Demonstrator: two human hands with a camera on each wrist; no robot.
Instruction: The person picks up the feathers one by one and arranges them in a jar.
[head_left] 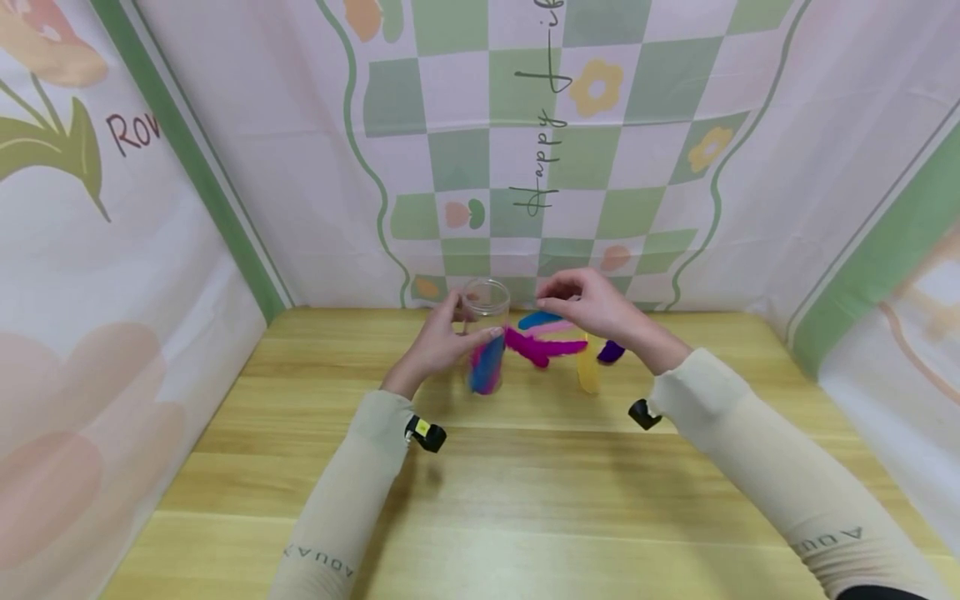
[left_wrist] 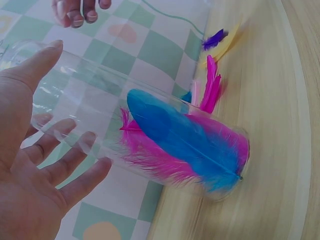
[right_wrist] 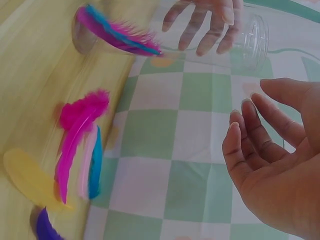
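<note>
A clear jar (head_left: 486, 321) stands upright at the table's back, with blue (left_wrist: 175, 135) and magenta (right_wrist: 107, 32) feathers inside. My left hand (head_left: 438, 337) holds the jar from its left side, thumb and fingers around the glass. Above the loose feathers, right of the jar, hovers my right hand (head_left: 592, 308), its fingers loosely bent and nothing between them in the right wrist view. Below it lie magenta feathers (head_left: 543, 346), a blue feather (right_wrist: 95, 165), a pale pink feather (right_wrist: 86, 160), a yellow feather (head_left: 588, 367) and a purple feather (head_left: 611, 352).
The wooden table (head_left: 525, 500) extends toward me beneath both sleeves. Directly behind the jar and feathers hangs a green-and-white checked cloth (head_left: 517, 150), and more printed cloth (head_left: 112, 333) closes off the left side. A small black device sits at each wrist.
</note>
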